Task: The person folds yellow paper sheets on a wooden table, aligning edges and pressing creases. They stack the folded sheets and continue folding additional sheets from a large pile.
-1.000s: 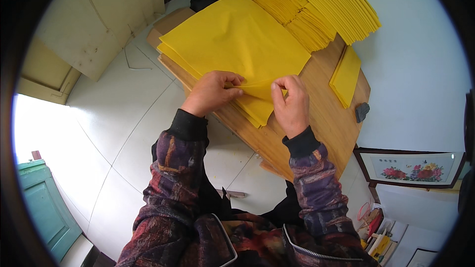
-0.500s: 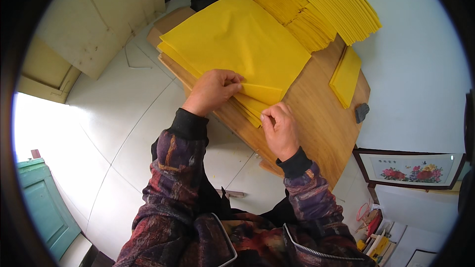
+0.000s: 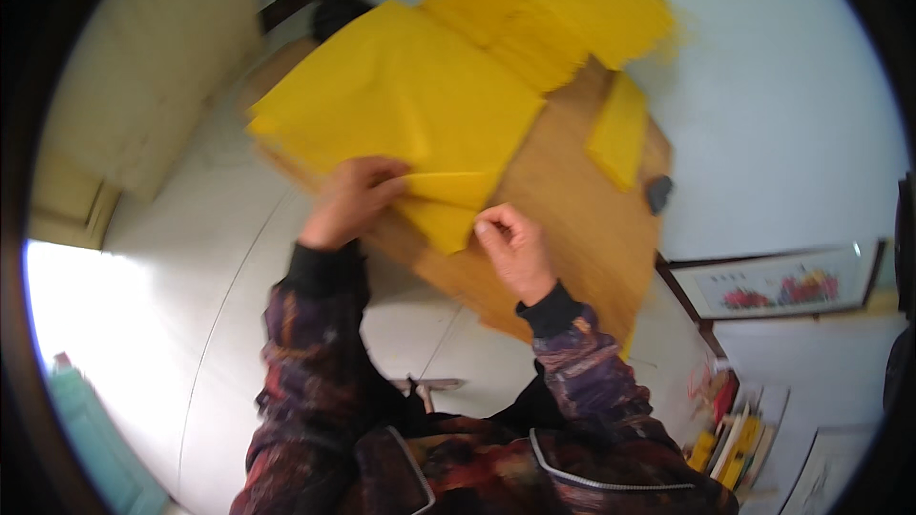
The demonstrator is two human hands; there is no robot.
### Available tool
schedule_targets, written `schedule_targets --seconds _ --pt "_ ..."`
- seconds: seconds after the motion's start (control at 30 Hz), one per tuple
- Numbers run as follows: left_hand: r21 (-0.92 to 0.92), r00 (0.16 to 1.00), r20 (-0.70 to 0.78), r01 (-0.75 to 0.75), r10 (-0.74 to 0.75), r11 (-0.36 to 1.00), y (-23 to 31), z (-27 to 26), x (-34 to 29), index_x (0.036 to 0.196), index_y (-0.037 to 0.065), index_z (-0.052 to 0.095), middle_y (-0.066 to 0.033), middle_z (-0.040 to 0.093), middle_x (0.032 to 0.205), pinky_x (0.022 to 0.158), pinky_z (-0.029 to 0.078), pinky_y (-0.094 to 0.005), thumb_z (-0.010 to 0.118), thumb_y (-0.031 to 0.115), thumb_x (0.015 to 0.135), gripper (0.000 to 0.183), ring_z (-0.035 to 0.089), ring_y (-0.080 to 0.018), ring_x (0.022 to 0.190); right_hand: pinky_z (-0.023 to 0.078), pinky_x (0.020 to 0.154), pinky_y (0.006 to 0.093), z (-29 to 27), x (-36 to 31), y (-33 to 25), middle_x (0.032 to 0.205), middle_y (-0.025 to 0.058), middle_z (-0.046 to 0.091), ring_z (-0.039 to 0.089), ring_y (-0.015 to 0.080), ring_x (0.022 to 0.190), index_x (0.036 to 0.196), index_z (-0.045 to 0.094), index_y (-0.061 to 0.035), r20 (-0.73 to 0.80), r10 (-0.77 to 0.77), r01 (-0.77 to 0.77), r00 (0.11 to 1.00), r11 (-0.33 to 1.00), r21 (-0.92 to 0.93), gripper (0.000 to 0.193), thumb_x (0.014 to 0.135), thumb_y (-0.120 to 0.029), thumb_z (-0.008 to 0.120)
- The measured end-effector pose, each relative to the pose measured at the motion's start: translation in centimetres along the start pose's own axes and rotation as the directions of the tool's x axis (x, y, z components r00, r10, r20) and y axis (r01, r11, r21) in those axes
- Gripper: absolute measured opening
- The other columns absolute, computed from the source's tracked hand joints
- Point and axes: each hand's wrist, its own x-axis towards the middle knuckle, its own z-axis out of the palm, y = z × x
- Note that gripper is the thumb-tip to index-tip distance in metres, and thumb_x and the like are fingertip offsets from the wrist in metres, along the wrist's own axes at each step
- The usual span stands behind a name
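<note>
A stack of large yellow sheets [image 3: 382, 86], soft like cloth, lies on the wooden table. My left hand [image 3: 353, 198] grips the near edge of the top sheet between thumb and fingers. That edge is turned up into a narrow fold running to the right, and the corner of a lower sheet shows beneath it. My right hand [image 3: 515, 246] is closed in a pinch right beside this near corner. Whether its fingertips hold the sheet's edge is too blurred to tell.
Behind the sheets are piles of folded yellow pieces [image 3: 582, 0]. A narrow yellow bundle [image 3: 618, 132] and a small dark grey object [image 3: 658, 194] lie on the wooden table [image 3: 563, 191], toward its right side. A framed flower picture [image 3: 778, 286] leans at the right.
The view has swung, so the table and sheets appear farther left and blurred. Both hands keep almost the same places at the near edge of the sheets.
</note>
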Motion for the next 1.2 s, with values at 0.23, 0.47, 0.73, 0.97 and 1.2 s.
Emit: schedule_targets --seconds 0.23,0.47,0.73,0.97,1.2 --pt "-0.248 0.968 0.046 0.25 -0.246 0.936 2.0 -0.1 -0.2 0.1 -0.006 0.064 -0.0072 0.069 0.099 0.077 0.048 -0.0239 0.059 0.006 0.088 0.018 0.06 -0.0109 0.083 0.046 0.066 0.026 -15.1 -0.3 11.8 0.076 0.0017 0.061 0.056 0.0107 0.071 0.087 0.062 -0.003 -0.486 0.077 -0.13 0.871 0.989 -0.077 0.008 0.089 -0.01 0.061" --pt "-0.211 0.971 0.047 0.239 -0.234 0.948 2.4 -0.1 -0.1 0.09 -0.003 0.06 -0.0064 0.067 0.113 0.084 0.047 -0.0229 0.055 0.003 0.091 0.008 0.058 -0.0115 0.094 0.049 0.075 0.0352 -28.6 2.5 18.1 0.086 0.0109 0.065 0.063 0.0241 0.081 0.093 0.065 -0.0019 -0.719 -0.098 -0.352 0.688 0.821 -0.45 0.014 0.085 -0.014 0.065" --pt "-0.08 0.992 -0.008 0.124 -0.125 0.989 1.7 0.0 -0.4 0.102 -0.005 0.066 -0.014 0.07 0.103 0.089 0.048 -0.0294 0.06 0.01 0.088 0.022 0.064 -0.0204 0.096 0.047 0.073 0.0454 -32.0 4.1 23.8 0.086 0.0194 0.064 0.06 0.0379 0.082 0.08 0.064 -0.0022 -0.572 -0.261 -0.331 0.778 0.603 -0.726 0.013 0.077 -0.011 0.056" --pt "-0.066 0.996 -0.076 0.034 -0.039 0.997 0.7 0.5 -0.5 0.098 0.004 0.069 -0.016 0.068 0.094 0.078 0.051 -0.0373 0.062 0.02 0.083 0.023 0.064 -0.033 0.088 0.049 0.073 0.048 -34.6 5.8 23.9 0.091 0.023 0.064 0.062 0.0417 0.087 0.09 0.059 -0.0001 -0.484 -0.091 -0.472 0.871 0.121 -0.873 0.011 0.083 -0.009 0.057" --pt "0.075 0.992 -0.096 0.095 -0.087 0.993 0.8 1.3 -0.4 0.092 0.009 0.069 -0.0142 0.067 0.085 0.071 0.051 -0.0437 0.057 0.022 0.082 0.02 0.063 -0.0348 0.082 0.049 0.084 0.0483 -33.7 6.0 21.4 0.102 0.0292 0.063 0.059 0.0462 0.099 0.097 0.06 0.0058 -0.43 0.182 -0.449 0.884 0.079 -0.89 0.024 0.078 -0.008 0.057"
